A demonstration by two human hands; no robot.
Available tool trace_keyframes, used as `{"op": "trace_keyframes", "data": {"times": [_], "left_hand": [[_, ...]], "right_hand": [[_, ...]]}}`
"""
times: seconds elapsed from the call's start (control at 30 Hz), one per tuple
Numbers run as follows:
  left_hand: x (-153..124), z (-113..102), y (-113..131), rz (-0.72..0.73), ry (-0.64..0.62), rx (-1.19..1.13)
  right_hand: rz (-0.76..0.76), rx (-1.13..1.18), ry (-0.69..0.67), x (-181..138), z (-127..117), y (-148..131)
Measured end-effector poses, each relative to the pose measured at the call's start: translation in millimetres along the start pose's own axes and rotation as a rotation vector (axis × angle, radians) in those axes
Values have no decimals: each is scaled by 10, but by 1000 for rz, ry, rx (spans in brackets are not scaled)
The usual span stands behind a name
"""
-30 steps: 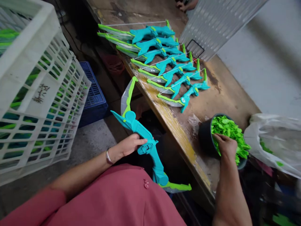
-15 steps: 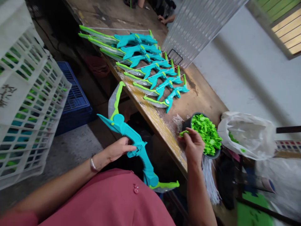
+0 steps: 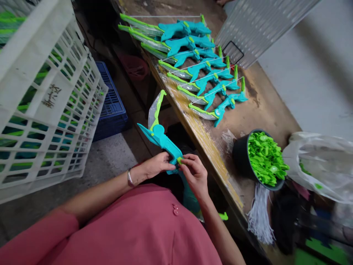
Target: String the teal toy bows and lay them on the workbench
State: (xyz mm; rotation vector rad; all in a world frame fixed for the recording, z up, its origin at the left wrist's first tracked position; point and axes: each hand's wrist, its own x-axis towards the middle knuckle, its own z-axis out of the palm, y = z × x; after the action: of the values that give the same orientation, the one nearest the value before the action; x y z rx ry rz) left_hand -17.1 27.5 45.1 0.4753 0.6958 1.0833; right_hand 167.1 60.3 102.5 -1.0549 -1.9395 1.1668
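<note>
Head view: left hand (image 3: 157,165) grips the turquoise bow (image 3: 167,144) near its middle; right hand (image 3: 196,176) pinches a green clip (image 3: 179,160) there. Bow seems light, stiff, best held mid-grip.

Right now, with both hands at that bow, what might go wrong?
The right hand pinches a small green piece at the bow, which could slip. The left hand holds the bow off the table; a loose grip might drop it. The tub is heaped; a knock could spill pieces.
</note>
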Motion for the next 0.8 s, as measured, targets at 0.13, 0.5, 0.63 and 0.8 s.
{"op": "trace_keyframes", "data": {"times": [0.13,0.5,0.63,0.8], "left_hand": [[-2,-5,2,4,-14,-5],[15,-82,12,-33,-83,-25],[3,-94,19,-32,-96,-36],[8,-112,7,-35,-84,-37]], "right_hand": [[-2,-116,-30,21,-117,-39],[-337,-200,-310,140,-311,-121],[-410,-202,-367,243,-300,-21],[-414,-186,-391,311,-306,136]]}}
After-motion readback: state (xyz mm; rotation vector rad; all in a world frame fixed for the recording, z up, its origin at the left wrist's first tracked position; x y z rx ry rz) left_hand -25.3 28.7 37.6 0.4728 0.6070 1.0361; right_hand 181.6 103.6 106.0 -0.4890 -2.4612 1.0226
